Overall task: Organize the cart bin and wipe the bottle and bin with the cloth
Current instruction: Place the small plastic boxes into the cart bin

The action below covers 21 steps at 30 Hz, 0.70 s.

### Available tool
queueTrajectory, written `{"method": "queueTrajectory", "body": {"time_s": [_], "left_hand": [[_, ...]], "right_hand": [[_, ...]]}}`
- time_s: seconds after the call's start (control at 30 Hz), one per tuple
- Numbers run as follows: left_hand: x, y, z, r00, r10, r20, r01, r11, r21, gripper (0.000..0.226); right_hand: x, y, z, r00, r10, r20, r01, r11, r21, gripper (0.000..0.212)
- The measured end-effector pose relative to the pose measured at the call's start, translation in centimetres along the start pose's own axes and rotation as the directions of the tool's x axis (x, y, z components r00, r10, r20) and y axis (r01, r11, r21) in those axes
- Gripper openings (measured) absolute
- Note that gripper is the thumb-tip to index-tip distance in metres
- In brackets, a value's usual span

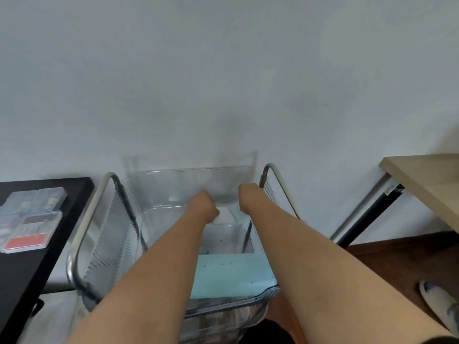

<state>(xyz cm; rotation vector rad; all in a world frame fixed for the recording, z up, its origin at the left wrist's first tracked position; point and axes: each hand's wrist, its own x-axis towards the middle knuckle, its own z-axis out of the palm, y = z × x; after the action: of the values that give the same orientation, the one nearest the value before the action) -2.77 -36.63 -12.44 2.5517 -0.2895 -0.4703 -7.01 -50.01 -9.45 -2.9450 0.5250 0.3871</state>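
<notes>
Both of our hands are down inside the clear cart bin (173,184), which sits in the metal cart frame (82,232) at the centre of the view. Our left hand (202,203) shows only its back, wrist bent downward, with a pale, blurred object (224,216) just beyond the knuckles at its 3 o'clock; we cannot tell whether that is the cloth, the bottle or something else, nor whether the fingers grip it. Our right hand (248,197) is likewise bent at the wrist, fingers hidden below it, so their state cannot be told. A light blue sheet (231,274) lies in the bin at 6 o'clock from the hands.

We judge the step in hand to be work at the far end of the bin, either lifting an item out or wiping there. The next move calls for a firm hold confirmed by feel, then a lift clear of the bin wall.

Outward: a black table (37,256) with plastic cases (29,219) at 9 o'clock, a wooden table (427,180) at 3 o'clock.
</notes>
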Motion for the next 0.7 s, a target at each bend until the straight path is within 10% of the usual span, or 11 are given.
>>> {"method": "queueTrajectory", "body": {"time_s": [0.4, 0.7], "left_hand": [[-1.0, 0.7, -0.6, 0.986, -0.143, 0.090, 0.147, 0.988, -0.042, 0.033], [-1.0, 0.9, -0.4, 0.985, -0.150, 0.084, 0.154, 0.987, -0.044, 0.023]], "right_hand": [[-1.0, 0.4, -0.3, 0.989, -0.128, 0.075, 0.138, 0.980, -0.144, 0.059], [-0.8, 0.1, 0.9, 0.994, -0.095, 0.050, 0.103, 0.978, -0.183, 0.039]]}}
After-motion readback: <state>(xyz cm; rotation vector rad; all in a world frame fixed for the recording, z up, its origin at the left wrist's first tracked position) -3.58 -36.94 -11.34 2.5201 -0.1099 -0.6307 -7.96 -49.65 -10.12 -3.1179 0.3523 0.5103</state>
